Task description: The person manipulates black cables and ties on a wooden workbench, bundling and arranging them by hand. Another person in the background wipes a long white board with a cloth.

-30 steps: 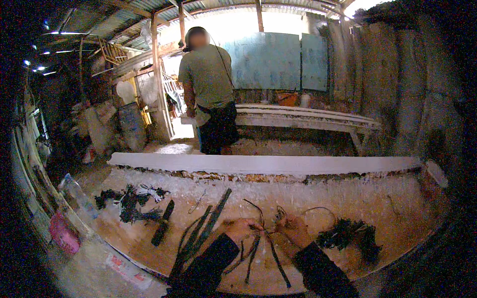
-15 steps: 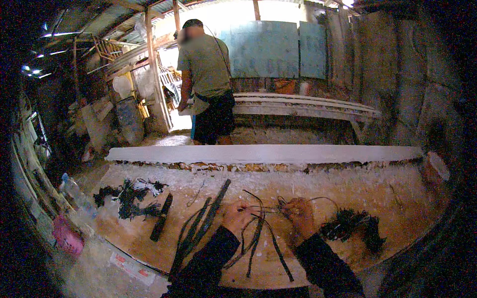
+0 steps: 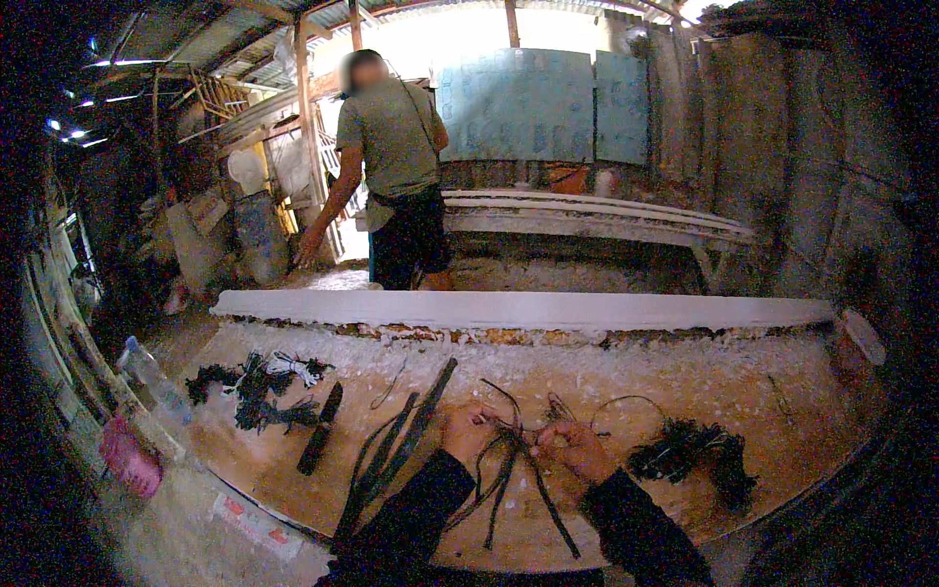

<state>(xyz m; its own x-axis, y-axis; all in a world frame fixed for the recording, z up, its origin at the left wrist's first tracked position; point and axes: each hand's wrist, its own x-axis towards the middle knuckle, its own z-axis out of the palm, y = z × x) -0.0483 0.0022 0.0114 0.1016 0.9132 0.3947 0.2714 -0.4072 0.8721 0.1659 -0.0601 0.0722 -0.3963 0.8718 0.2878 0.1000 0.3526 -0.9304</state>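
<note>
Near the middle of the table, my left hand is closed, its fingertips pinching a thin cord. Just to its right, my right hand is pinched shut on the same cord, and a thin loop curls out past it. Between and below the hands, several narrow dark strips fan out on the wood; how the cord meets them is too small to make out. Longer dark strips lie left of my left hand. A bundle of black strands sits right of my right hand.
More black and white strands and a short dark bar lie on the left of the table. A long white plaster-like piece runs along its far side. A clear bottle is at the left edge. Beyond stands another person.
My right hand has come in closer to my left, dipping a little. The other person has turned and stretched an arm out to the left.
</note>
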